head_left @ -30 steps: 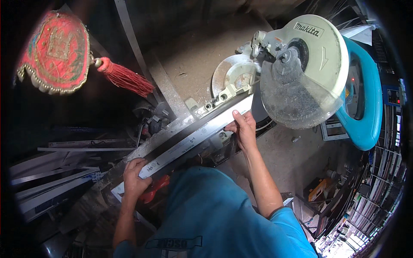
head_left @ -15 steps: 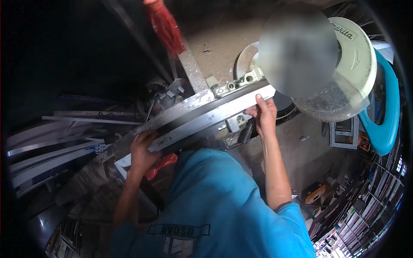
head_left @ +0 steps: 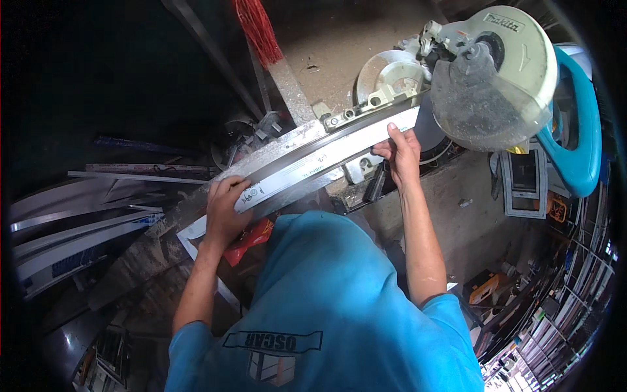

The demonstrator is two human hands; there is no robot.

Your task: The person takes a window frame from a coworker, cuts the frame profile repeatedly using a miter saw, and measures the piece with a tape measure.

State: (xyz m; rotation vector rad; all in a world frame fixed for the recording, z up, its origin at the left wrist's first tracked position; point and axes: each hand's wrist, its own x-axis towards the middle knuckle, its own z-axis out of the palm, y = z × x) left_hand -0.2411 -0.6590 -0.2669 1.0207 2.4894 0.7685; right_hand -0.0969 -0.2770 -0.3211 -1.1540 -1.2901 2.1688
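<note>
A long white-faced profile [head_left: 339, 150] with handwritten marks lies slanting across the bench, its right end cut at an angle. My left hand [head_left: 225, 208] grips its left end, with the fingers over the far edge. Near the right end, my right hand [head_left: 401, 155] holds it, the thumb on the white face and the fingers curled at the near edge. Just beyond that end stands a mitre saw [head_left: 522, 72] with a cream guard, a clear dusty lower cover and a teal handle [head_left: 584, 157]. The profile runs along the saw's fence [head_left: 372, 104].
Several long profiles [head_left: 98, 242] are stacked at left. A red tassel-like bundle [head_left: 258, 32] hangs at the far side. Something red [head_left: 248, 243] sits beside my left forearm. A small white frame [head_left: 526, 183] stands below the saw handle, and a rack of profiles [head_left: 555, 320] fills the lower right.
The profile has rolled, so its white face and markings show more fully. Both hands keep their grip at about the same places. The view has shifted slightly.
</note>
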